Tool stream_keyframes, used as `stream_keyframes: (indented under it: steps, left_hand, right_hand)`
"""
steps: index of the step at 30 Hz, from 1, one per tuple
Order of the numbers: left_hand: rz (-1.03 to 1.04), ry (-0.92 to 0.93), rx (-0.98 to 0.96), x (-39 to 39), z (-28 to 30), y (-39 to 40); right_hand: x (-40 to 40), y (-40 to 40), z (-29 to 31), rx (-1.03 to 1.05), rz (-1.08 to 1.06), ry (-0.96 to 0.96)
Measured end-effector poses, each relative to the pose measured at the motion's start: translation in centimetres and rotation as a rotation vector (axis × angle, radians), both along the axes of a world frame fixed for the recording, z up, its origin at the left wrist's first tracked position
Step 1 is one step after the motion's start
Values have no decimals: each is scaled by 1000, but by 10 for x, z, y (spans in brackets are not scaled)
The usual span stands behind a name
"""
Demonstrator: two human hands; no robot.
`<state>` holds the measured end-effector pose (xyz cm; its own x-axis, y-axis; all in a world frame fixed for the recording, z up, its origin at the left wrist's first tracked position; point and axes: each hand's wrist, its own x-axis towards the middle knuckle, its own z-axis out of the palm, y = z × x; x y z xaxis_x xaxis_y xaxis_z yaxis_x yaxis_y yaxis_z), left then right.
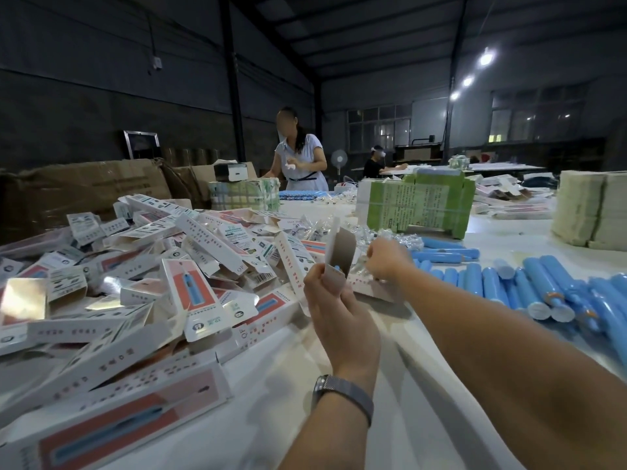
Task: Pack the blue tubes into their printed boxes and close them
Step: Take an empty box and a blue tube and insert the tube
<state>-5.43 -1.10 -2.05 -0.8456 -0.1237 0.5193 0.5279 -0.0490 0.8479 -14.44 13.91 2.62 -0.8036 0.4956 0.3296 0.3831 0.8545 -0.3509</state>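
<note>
My left hand (pixel 339 313) grips a printed box (pixel 341 257) upright, its top flap open, and the end of a blue tube (pixel 336 268) shows inside the opening. My right hand (pixel 385 259) reaches past it, fingers curled down into a heap of small clear plastic packets (pixel 400 240); whether it holds one is hidden. Several loose blue tubes (pixel 543 286) lie in a row on the white table to the right. A big pile of printed boxes (pixel 135 286) fills the left.
A green strapped bundle of flat cartons (pixel 420 201) stands behind the packets, and a pale stack (pixel 590 212) sits far right. Brown cardboard boxes (pixel 84 191) line the left back. A person (pixel 298 154) works across the table. White tabletop (pixel 407 401) lies between my arms.
</note>
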Motion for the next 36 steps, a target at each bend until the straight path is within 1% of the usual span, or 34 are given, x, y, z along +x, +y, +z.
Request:
stream_keyframes:
  steps: [2,3,6,8,10,12,13,15,18,20,22,23,25,27,30,32,34,36]
  left_hand:
    - [12,40,-13,-1,1,-1]
    - [17,63,-14,0,2,-2]
    - [23,124,-11,1,2,-4]
    - [26,145,-12,3,3,-3]
    - [34,175,-1,3,3,-1]
    - [33,196,-5,6,5,1]
    - [26,205,-11,8,6,2]
    - [-5,235,-35,16,7,5]
    - [-89,318,-113,38,7,11]
    - [-129,386,-169,49,7,15]
    - [-137,447,-221,54,7,16]
    - [-142,466,-243,55,8,16]
    - [-173,481,-270,56,8,15]
    - [-210,490,-278,59,8,15]
    - [-278,478,-273,63,7,15]
    - [-336,424,-257,65,7,16]
    - [-384,355,-234,68,8,16]
    - [-455,319,-198,72,11,15]
  right_hand:
    - [11,-2,9,-174,14,268]
    - [19,-4,15,-268,60,391]
    - [61,-20,34,-538,306,661]
    - [100,-30,46,-613,436,795]
    - [142,-38,58,-630,501,895]
    - [181,-43,66,-620,565,953]
    - [198,-46,69,-594,600,955]
    - [220,-52,71,-505,647,896]
    - [232,-58,67,-346,594,810]
    - [235,-57,63,-173,519,834]
    - [239,-54,60,79,475,901]
    - [240,-53,58,174,462,932]
    - [244,-49,55,270,444,960]
    - [248,-44,53,361,443,945]
    - [256,-36,50,565,412,842]
    - [260,-31,48,614,327,786]
    - [264,-29,44,551,286,734]
    - [268,-28,40,436,311,701]
